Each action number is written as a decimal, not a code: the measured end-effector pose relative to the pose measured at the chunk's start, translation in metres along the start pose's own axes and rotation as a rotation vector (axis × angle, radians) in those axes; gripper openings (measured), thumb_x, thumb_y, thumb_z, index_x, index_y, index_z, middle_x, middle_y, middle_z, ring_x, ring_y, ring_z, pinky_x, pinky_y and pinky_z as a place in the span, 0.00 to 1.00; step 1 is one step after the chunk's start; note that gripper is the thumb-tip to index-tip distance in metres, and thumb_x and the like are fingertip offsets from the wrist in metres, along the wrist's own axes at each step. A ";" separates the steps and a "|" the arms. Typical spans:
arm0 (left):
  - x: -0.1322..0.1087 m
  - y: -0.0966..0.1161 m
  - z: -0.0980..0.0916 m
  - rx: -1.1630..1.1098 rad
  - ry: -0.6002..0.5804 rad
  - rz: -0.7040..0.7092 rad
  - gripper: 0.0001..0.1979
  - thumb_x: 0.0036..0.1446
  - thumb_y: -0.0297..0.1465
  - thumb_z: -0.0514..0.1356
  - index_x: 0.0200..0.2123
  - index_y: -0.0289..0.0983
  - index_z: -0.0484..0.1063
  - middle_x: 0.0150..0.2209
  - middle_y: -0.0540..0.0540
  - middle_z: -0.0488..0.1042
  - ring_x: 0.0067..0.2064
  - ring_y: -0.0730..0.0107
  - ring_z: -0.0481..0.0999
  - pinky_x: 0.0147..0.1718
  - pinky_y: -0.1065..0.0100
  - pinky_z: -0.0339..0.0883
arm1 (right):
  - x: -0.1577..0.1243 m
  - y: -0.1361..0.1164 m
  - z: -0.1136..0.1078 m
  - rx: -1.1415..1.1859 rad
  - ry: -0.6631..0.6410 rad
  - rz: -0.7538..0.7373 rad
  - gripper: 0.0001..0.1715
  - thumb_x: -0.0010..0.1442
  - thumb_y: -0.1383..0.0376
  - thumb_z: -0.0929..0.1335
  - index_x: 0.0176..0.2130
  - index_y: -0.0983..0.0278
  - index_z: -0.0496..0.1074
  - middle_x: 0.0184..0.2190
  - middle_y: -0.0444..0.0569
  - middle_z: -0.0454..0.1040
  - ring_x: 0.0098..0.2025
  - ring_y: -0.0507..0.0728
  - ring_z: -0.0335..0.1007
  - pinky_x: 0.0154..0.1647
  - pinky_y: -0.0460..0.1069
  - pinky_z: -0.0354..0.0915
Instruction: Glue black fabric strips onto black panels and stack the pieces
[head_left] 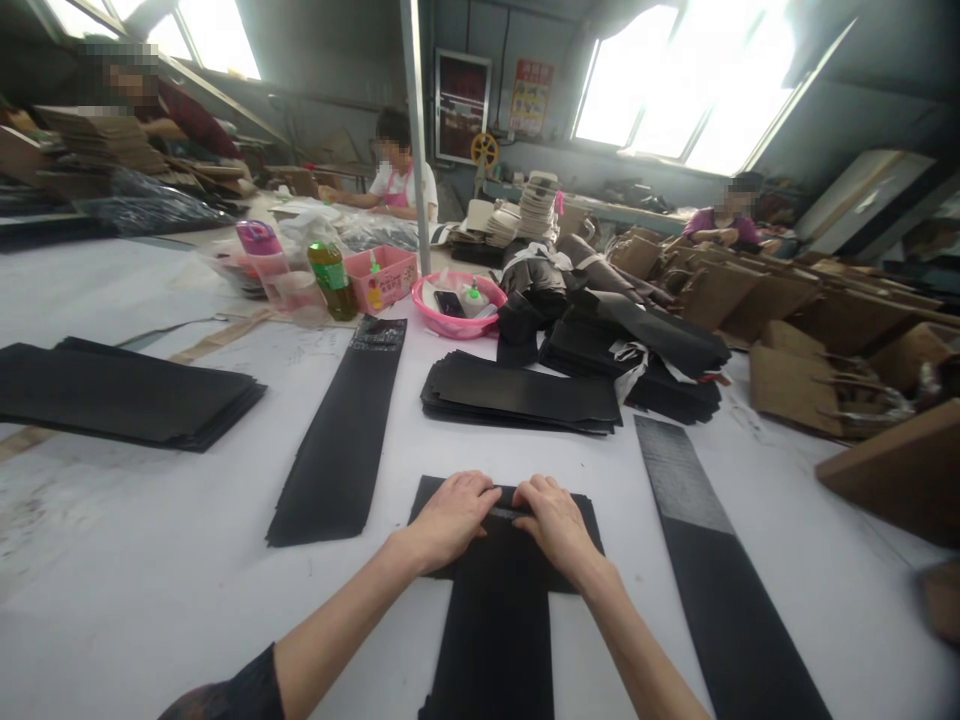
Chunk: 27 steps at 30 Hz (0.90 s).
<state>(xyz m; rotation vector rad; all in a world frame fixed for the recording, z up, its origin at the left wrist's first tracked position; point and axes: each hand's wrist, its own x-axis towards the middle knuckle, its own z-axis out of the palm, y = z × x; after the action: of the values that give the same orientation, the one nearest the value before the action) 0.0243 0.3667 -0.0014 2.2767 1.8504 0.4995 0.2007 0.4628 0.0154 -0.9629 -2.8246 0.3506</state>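
Observation:
A long black strip (499,630) runs from the near edge up over a wider black piece (581,560), the two making a T shape. At the strip's far end my left hand (455,515) bears on the black material with its fingers curled. Just to the right, my right hand (551,520) rests there too, fingers bent on the strip's end. A narrow greyish band shows between the hands. What the fingertips may pinch is hidden. Beyond them lies a stack of black pieces (517,392).
Long black strips lie left (341,450) and right (720,570). Another black stack (127,390) is far left. Behind are a pink basin (457,325), a bottle (330,280), a pink box (382,282) and brown bags (795,380). Several people sit farther back.

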 end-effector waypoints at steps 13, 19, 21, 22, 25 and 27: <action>-0.003 0.010 -0.004 0.051 -0.002 0.042 0.16 0.54 0.23 0.63 0.46 0.40 0.69 0.43 0.47 0.69 0.48 0.61 0.68 0.50 0.59 0.62 | -0.011 0.003 0.008 0.029 0.077 -0.074 0.10 0.57 0.71 0.71 0.38 0.57 0.72 0.36 0.42 0.72 0.41 0.56 0.65 0.43 0.50 0.59; -0.005 0.012 -0.002 0.115 0.016 0.087 0.12 0.59 0.23 0.58 0.46 0.39 0.69 0.44 0.47 0.69 0.50 0.63 0.67 0.55 0.60 0.57 | -0.016 0.004 0.016 -0.013 0.111 -0.114 0.04 0.62 0.68 0.68 0.35 0.59 0.72 0.35 0.44 0.71 0.40 0.57 0.64 0.45 0.52 0.59; -0.005 0.012 -0.001 0.127 0.019 0.096 0.11 0.61 0.23 0.57 0.46 0.38 0.69 0.44 0.46 0.69 0.51 0.63 0.67 0.56 0.60 0.56 | -0.017 0.005 0.019 -0.031 0.125 -0.123 0.05 0.64 0.67 0.66 0.34 0.60 0.72 0.35 0.45 0.70 0.40 0.56 0.64 0.46 0.52 0.58; -0.005 0.013 0.000 0.135 0.019 0.100 0.10 0.61 0.23 0.56 0.46 0.38 0.69 0.45 0.46 0.69 0.51 0.63 0.67 0.56 0.60 0.56 | -0.018 0.005 0.020 -0.039 0.131 -0.127 0.06 0.65 0.67 0.66 0.34 0.60 0.71 0.35 0.45 0.70 0.40 0.56 0.63 0.47 0.52 0.58; -0.005 0.015 0.002 0.174 0.008 0.108 0.09 0.63 0.23 0.54 0.46 0.37 0.68 0.45 0.45 0.69 0.53 0.63 0.66 0.57 0.60 0.54 | -0.018 0.004 0.021 -0.059 0.145 -0.139 0.09 0.66 0.67 0.64 0.34 0.60 0.71 0.35 0.45 0.69 0.39 0.55 0.63 0.48 0.52 0.57; -0.004 0.016 0.003 0.204 -0.005 0.113 0.10 0.63 0.23 0.53 0.46 0.36 0.67 0.45 0.44 0.70 0.54 0.62 0.66 0.58 0.59 0.53 | -0.019 0.004 0.021 -0.067 0.153 -0.146 0.09 0.66 0.67 0.64 0.34 0.60 0.71 0.35 0.45 0.69 0.39 0.55 0.62 0.48 0.51 0.57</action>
<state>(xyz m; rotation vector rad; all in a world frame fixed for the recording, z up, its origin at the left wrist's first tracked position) 0.0395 0.3590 0.0007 2.5212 1.8552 0.3328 0.2139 0.4504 -0.0068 -0.7545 -2.7604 0.1594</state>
